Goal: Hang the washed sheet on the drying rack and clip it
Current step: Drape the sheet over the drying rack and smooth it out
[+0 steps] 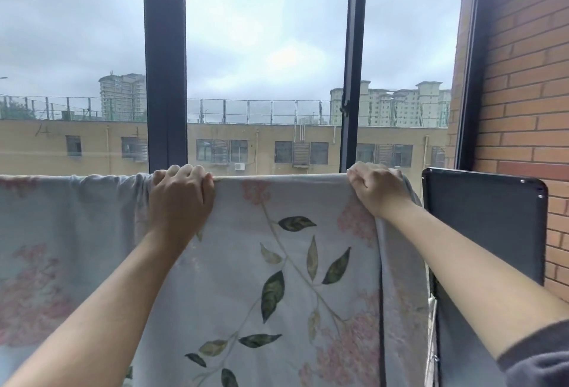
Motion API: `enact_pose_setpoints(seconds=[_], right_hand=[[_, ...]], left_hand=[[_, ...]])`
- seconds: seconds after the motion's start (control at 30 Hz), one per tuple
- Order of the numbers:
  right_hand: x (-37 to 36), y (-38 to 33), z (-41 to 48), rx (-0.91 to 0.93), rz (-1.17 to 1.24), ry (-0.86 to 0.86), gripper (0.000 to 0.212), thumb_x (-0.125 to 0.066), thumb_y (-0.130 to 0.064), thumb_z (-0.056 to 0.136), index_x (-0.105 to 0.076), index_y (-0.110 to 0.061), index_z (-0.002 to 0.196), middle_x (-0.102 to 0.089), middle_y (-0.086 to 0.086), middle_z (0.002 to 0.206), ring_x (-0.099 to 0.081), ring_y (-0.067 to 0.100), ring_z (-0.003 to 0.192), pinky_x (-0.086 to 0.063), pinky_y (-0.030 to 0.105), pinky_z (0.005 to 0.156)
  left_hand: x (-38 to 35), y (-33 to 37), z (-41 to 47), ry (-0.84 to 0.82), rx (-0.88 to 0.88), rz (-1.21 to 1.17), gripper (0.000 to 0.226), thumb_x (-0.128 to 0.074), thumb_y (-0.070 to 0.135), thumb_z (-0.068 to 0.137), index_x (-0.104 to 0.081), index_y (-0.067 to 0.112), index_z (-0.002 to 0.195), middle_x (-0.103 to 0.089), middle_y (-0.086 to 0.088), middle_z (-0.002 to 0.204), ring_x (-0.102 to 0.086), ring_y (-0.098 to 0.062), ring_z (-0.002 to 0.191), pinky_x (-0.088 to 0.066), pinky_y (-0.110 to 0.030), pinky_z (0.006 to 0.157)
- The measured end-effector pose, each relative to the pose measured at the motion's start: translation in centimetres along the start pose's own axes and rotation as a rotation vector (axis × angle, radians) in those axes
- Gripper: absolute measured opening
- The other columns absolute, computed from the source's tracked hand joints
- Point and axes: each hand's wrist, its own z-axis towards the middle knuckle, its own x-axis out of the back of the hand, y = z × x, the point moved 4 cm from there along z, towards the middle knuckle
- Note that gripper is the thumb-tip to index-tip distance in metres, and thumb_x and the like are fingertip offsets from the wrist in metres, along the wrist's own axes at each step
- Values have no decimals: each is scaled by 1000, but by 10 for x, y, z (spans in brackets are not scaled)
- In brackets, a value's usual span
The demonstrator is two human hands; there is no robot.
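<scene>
Floral sheet (234,263) is draped over a horizontal bar across mid-frame and hangs down to the bottom edge. It is bunched at the left and smoother in the centre. The thin pale strip along the top fold is probably the rack rail (277,176), mostly covered. Left hand (181,192) has its fingers curled over the top fold, gripping it. Right hand (377,186) does the same near the sheet's right edge. Dark panel (483,223) sits just right of the sheet, brick wall (523,79) at far right, window frame (166,63) behind.

Soft, even daylight from the overcast grey sky (264,32) enters through the dark-framed glass window (166,63); shadows are faint. Wide-angle distortion tilts the orange brick wall (529,79) at right; the pale floral sheet (46,232) blurs toward the left.
</scene>
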Motion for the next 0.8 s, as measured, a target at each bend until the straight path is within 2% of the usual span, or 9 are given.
enact_pose_setpoints(seconds=[0.1,0.2,0.23,0.33,0.4,0.47,0.57,0.67,0.8], right_hand=[[6,27,-15,-114,-40,-35,35,-30,-36,97,-52,-20,119,-56,8,123,-47,29,116,-33,48,103],[8,41,-23,-158,-102,-179,46,-41,-31,90,-38,-22,135,-39,11,142,-34,34,131,-34,47,107],[12,47,-24,-174,-102,-182,47,-43,-27,89,-39,-20,135,-39,12,141,-34,36,131,-35,46,105],[27,62,-24,-220,-76,-22,33,-42,-18,90,-53,-13,121,-52,14,126,-45,35,117,-43,41,89],[30,74,-22,-324,-115,-37,37,-44,-28,92,-50,-12,125,-48,16,129,-43,36,119,-43,40,88],[29,85,-22,-463,-90,-160,51,-43,-42,91,-41,-13,133,-45,18,133,-44,39,121,-43,41,89],[33,96,-14,-448,-18,-140,49,-52,-43,86,-46,-11,123,-54,16,121,-54,35,110,-46,37,81],[39,99,-4,-386,152,-66,32,-61,-31,80,-56,-12,106,-61,9,109,-56,26,96,-44,29,75],[42,98,11,-514,541,-52,22,-66,-27,80,-62,-18,99,-63,0,105,-56,17,98,-40,25,76]], left_hand=[[-5,12,2,-27,45,-16,40,-28,31,89,-51,10,65,-57,-10,66,-53,-33,68,-37,-42,75],[-9,42,7,-79,102,-46,39,-30,31,85,-54,9,63,-60,-14,69,-54,-34,71,-35,-43,76],[-11,57,9,-104,104,-54,38,-31,32,85,-55,10,64,-62,-14,72,-55,-33,72,-34,-43,77],[-18,112,12,-162,-1,-116,38,-32,38,90,-58,16,74,-66,-6,82,-56,-25,74,-34,-42,82],[-25,155,14,-184,-102,-193,34,-38,40,95,-61,17,85,-67,-3,90,-58,-24,80,-36,-40,83],[-30,190,19,-191,-149,-253,30,-44,38,97,-65,16,93,-67,-2,95,-61,-24,86,-36,-38,82],[-31,209,28,-171,-114,-342,27,-51,31,96,-69,13,86,-69,-3,88,-62,-28,76,-36,-34,73],[-29,209,31,-135,-91,-388,20,-57,20,93,-67,10,79,-68,-6,79,-61,-30,66,-35,-30,62],[-30,194,36,-113,-10,-392,18,-51,8,95,-58,4,78,-61,-13,78,-55,-30,64,-36,-31,60]])
